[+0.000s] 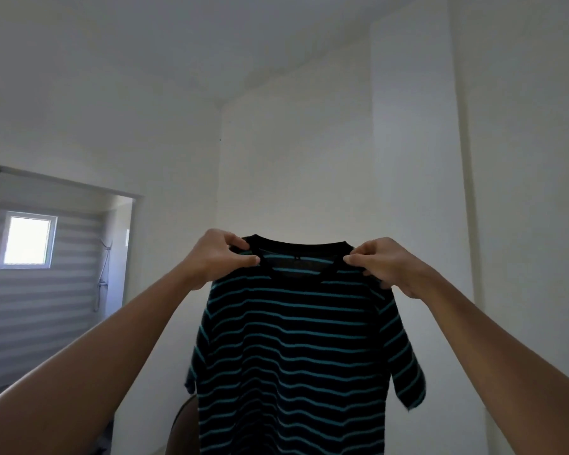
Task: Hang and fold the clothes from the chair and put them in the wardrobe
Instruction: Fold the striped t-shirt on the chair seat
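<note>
Fingers (236,240): left hand (214,257), right hand (388,265) pinch one shirt (293,356).

We see a T-shirt (293,356) of thin, soft cloth, matt, its surface finely knitted. The walls (309,152) behind it look like smooth painted plaster, matt too. Far left, the bathroom tiles (30,310) carry a slight sheen.

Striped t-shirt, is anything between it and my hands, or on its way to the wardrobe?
Nothing: the left hand and right hand pinch the striped t-shirt at its shoulders, beside the collar. A chair back shows behind its lower left edge. No wardrobe is in view, so that path cannot be judged.
</note>
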Demonstrator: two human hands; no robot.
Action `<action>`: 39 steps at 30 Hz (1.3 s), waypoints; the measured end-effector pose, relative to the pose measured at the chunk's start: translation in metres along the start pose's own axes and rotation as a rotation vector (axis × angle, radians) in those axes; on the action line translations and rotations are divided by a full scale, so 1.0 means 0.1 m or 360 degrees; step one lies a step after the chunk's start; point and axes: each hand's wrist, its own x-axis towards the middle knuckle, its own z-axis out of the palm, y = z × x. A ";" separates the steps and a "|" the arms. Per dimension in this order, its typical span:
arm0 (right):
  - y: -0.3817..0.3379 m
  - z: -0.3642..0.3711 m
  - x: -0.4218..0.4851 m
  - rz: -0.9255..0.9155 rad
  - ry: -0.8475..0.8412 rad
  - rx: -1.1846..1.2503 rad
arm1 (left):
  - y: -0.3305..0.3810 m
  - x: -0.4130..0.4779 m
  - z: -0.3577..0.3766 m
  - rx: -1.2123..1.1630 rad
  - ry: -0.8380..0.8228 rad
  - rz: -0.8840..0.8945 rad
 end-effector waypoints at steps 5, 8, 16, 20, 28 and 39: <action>-0.02 0.04 0.07 -0.0232 0.0328 0.0527 | 0.11 0.00 -0.05 -0.0417 0.0218 0.0208; -0.12 0.05 0.09 -0.0273 0.0230 0.0930 | 0.25 0.00 -0.05 -0.0765 0.0255 0.0272; -0.33 0.20 0.13 -0.0286 0.0095 0.1651 | 0.35 0.00 0.02 -0.1433 -0.0042 0.0241; -0.30 0.24 0.15 -0.0301 0.0086 0.1762 | 0.29 0.00 0.05 -0.1491 -0.0056 0.0214; -0.25 0.35 0.16 -0.0283 0.0040 0.2121 | 0.26 0.01 0.24 -0.1828 0.0140 0.0016; -0.06 0.35 0.29 -0.0477 0.0119 0.1193 | 0.21 -0.02 0.42 -0.1671 0.0199 0.0094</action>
